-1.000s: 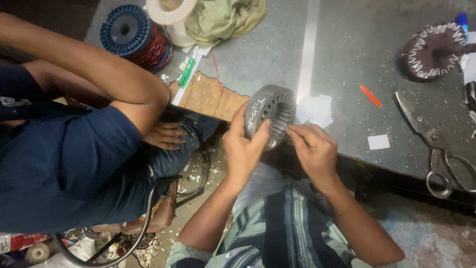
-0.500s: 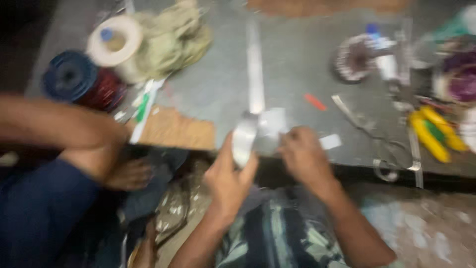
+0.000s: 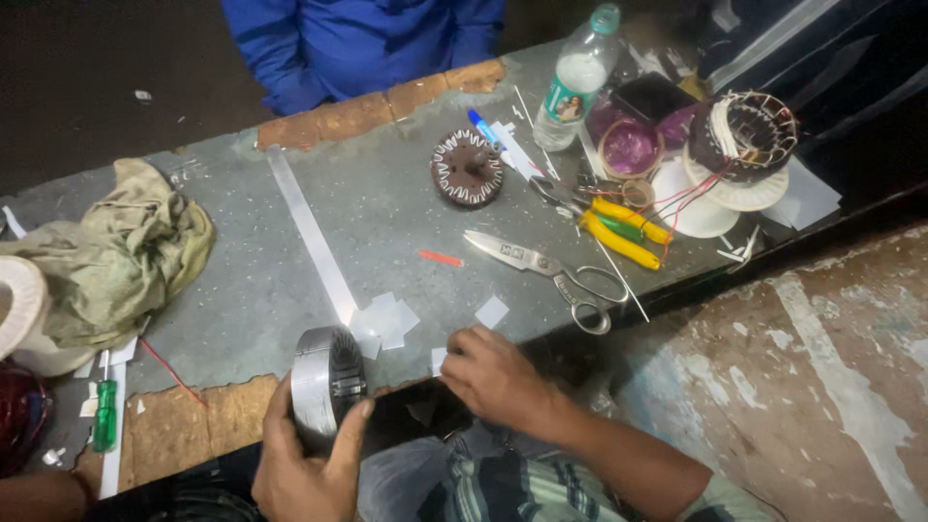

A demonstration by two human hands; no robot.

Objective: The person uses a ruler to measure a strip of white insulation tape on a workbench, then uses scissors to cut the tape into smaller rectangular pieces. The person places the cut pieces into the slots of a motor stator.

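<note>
We note, going left to right. A crumpled olive cloth [image 3: 116, 256] lies at the left of the grey metal-topped table [image 3: 406, 208], with a green-handled screwdriver [image 3: 104, 414] below it near the table's edge. Our left hand [image 3: 311, 462] holds the round grey laminated stator core [image 3: 327, 385] upright at the near edge, fingers [image 3: 353, 430] wrapped round its rim, thumb on the other side; the grip is closed and firm. Just beside it lie small white paper slips [image 3: 387, 321] at the end of a long white strip [image 3: 311, 237]. Our right hand [image 3: 495, 377] rests on the table edge, fingers curled down onto one slip [image 3: 438, 360]; we cannot tell whether the slip is pinched.

Judgement: the core is best kept steady against the edge with the slots facing the right hand. Each slip should be lifted singly by a corner, unbent. Steel scissors [image 3: 551, 266] and yellow-handled pliers [image 3: 619, 232] lie near, further right.
</note>
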